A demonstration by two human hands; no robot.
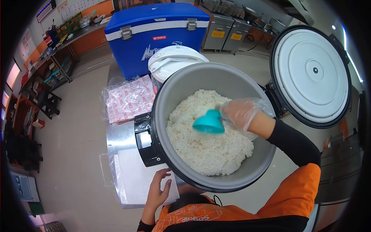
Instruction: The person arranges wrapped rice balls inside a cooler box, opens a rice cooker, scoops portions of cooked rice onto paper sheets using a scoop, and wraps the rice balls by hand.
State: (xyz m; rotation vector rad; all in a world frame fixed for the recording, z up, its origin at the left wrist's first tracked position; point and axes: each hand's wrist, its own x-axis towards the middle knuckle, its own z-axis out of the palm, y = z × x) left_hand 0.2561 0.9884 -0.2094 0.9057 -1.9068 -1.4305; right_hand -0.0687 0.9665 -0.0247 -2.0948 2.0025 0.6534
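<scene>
My right hand [241, 114], in a clear plastic glove, is inside the big rice cooker and closed around a teal scoop [208, 123]. The scoop is cup-shaped and tilted just over the rice; the gloved fingers partly hide where it is gripped. A large heap of cooked white rice [205, 154] lies in the cooker's grey pot [176, 91]. Bare and with fingers apart, my left hand [159, 189] rests by the stack of white paper sheets [133, 178], below the cooker's black side handle [143, 139].
The cooker's round lid [309, 73] stands hinged open at the right. Behind the pot are a white-lidded container [174, 63] and a blue cooler box [154, 34]. A plastic-wrapped pink-and-white printed pack [131, 99] lies on the metal table [119, 135].
</scene>
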